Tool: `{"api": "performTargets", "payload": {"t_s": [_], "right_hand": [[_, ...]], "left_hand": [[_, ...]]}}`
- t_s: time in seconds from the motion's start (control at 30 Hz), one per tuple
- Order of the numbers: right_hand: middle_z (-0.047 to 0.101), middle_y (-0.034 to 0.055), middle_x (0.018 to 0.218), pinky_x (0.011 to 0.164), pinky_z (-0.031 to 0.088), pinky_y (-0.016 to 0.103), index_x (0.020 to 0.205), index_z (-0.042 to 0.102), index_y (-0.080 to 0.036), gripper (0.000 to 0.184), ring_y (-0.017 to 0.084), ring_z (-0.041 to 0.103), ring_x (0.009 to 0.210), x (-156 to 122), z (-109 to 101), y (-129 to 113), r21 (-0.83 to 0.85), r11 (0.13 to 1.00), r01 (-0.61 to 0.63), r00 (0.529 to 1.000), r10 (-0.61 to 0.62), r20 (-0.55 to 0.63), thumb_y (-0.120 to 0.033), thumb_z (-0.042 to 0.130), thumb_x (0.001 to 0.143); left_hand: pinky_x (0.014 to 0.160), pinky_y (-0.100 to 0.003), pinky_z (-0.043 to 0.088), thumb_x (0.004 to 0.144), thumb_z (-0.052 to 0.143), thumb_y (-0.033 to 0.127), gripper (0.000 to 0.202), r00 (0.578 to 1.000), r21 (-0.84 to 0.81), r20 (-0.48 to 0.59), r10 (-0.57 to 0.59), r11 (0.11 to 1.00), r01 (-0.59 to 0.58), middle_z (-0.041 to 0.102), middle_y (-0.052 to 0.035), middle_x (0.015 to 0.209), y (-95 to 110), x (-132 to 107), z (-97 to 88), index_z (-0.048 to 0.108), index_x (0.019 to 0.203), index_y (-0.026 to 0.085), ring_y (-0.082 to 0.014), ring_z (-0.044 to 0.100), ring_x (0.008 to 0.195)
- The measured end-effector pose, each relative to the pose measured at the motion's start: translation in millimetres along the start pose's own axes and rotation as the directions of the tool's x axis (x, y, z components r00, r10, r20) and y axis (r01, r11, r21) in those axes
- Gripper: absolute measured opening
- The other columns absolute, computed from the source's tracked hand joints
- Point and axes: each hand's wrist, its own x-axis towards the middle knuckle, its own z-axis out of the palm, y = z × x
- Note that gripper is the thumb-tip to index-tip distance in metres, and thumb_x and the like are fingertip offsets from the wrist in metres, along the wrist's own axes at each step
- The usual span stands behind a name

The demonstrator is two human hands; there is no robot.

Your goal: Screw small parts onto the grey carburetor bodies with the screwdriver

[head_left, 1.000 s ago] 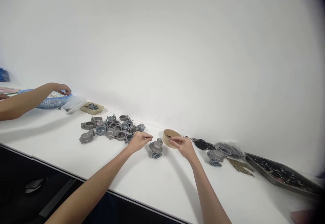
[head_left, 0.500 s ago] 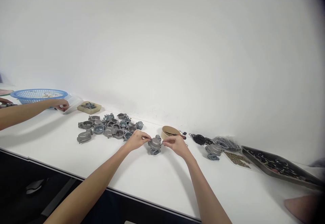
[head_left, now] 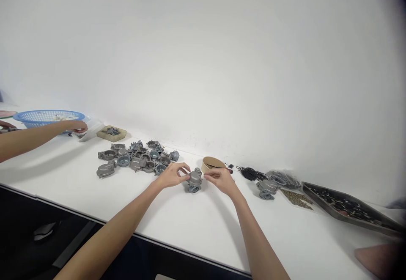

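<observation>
A grey cast-metal housing [head_left: 194, 181] rests on the white table [head_left: 190, 225] between my hands. My left hand [head_left: 173, 175] grips its left side with curled fingers. My right hand [head_left: 220, 179] pinches at its right side; what is between those fingertips is too small to see. Just behind sits a small round tan bowl [head_left: 212, 163] with tiny dark parts inside. A pile of several similar grey housings [head_left: 138, 158] lies to the left.
Another person's arm [head_left: 34, 135] reaches in from the left toward a blue basket [head_left: 47, 117] and a tan tray [head_left: 111, 133]. To the right lie black rings [head_left: 252, 173], another housing [head_left: 267, 188], small brass parts [head_left: 296, 198] and a dark tray [head_left: 349, 210].
My right hand left the tan bowl and came to the housing. My left hand closed on the housing's left side. The other person's hand dropped from the basket rim to the table.
</observation>
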Motion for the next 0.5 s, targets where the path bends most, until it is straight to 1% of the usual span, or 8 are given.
{"api": "performTargets", "payload": {"t_s": [0.07,0.13,0.2,0.23,0.27,0.33,0.4,0.5], "right_hand": [[0.077,0.0070,0.096,0.083,0.054,0.037,0.087,0.078,-0.022,0.022,0.025,0.071,0.089,2.2,-11.8,11.2,-0.096,0.995,0.014,0.981,-0.032,-0.192,-0.040,0.066,0.084],[0.075,0.0084,0.100,0.085,0.053,0.038,0.090,0.078,-0.022,0.023,0.025,0.069,0.091,3.5,-26.1,27.6,-0.255,0.967,-0.022,0.926,-0.076,-0.371,-0.038,0.062,0.084],[0.072,0.0114,0.111,0.090,0.050,0.041,0.100,0.077,-0.022,0.028,0.028,0.066,0.101,3.6,-39.0,47.1,-0.422,0.901,-0.105,0.885,-0.109,-0.453,-0.037,0.063,0.082],[0.070,0.0130,0.116,0.091,0.049,0.043,0.109,0.076,-0.022,0.035,0.030,0.065,0.105,3.3,-43.6,56.8,-0.474,0.866,-0.157,0.879,-0.096,-0.467,-0.039,0.064,0.080],[0.069,0.0140,0.118,0.090,0.049,0.043,0.118,0.073,-0.023,0.043,0.031,0.064,0.105,2.9,-46.7,65.9,-0.495,0.846,-0.197,0.886,-0.062,-0.459,-0.041,0.066,0.079],[0.070,0.0133,0.118,0.084,0.050,0.040,0.126,0.069,-0.023,0.052,0.027,0.067,0.092,2.5,-48.5,80.2,-0.474,0.849,-0.233,0.913,0.023,-0.408,-0.042,0.067,0.078],[0.073,0.0094,0.113,0.079,0.050,0.036,0.120,0.071,-0.023,0.044,0.023,0.067,0.078,3.1,-46.5,87.9,-0.418,0.882,-0.219,0.932,0.062,-0.358,-0.038,0.063,0.079],[0.077,0.0060,0.102,0.077,0.049,0.034,0.102,0.075,-0.024,0.028,0.022,0.068,0.077,4.9,-43.2,87.8,-0.362,0.914,-0.181,0.928,0.037,-0.370,-0.033,0.056,0.083]], "left_hand": [[0.071,-0.027,0.053,0.080,0.072,0.039,0.036,1.000,-0.006,-0.017,-0.003,1.000,0.003,0.068,-0.0090,0.118,2.8,-2.0,1.1,0.065,0.111,0.022,-0.0238,0.068,0.103],[0.075,-0.029,0.052,0.076,0.077,0.043,0.048,1.000,0.026,-0.021,-0.004,1.000,0.004,0.063,-0.0086,0.126,6.2,-4.3,5.0,0.061,0.117,0.025,-0.0248,0.066,0.107],[0.078,-0.031,0.051,0.070,0.081,0.047,0.064,1.000,0.057,-0.016,-0.017,0.998,0.018,0.060,-0.0083,0.130,9.3,-6.3,12.4,0.056,0.126,0.028,-0.0260,0.064,0.108],[0.080,-0.032,0.051,0.067,0.084,0.048,0.072,0.999,0.061,-0.020,-0.031,0.998,0.033,0.060,-0.0082,0.131,10.4,-7.1,17.1,0.054,0.130,0.029,-0.0269,0.064,0.108],[0.083,-0.033,0.051,0.064,0.085,0.048,0.079,0.998,0.062,-0.029,-0.050,0.997,0.051,0.060,-0.0080,0.131,11.1,-7.8,22.1,0.052,0.133,0.030,-0.0278,0.063,0.109],[0.088,-0.035,0.050,0.062,0.087,0.048,0.082,0.994,0.058,-0.058,-0.088,0.994,0.091,0.061,-0.0074,0.129,11.5,-8.4,31.5,0.052,0.134,0.031,-0.0295,0.062,0.110],[0.092,-0.036,0.048,0.064,0.086,0.046,0.076,0.991,0.061,-0.083,-0.108,0.992,0.113,0.063,-0.0066,0.127,10.6,-8.6,38.2,0.054,0.131,0.031,-0.0304,0.061,0.112],[0.095,-0.040,0.048,0.068,0.083,0.043,0.067,0.990,0.077,-0.096,-0.108,0.990,0.115,0.065,-0.0053,0.124,8.1,-8.3,41.9,0.056,0.127,0.032,-0.0296,0.061,0.109]]}}
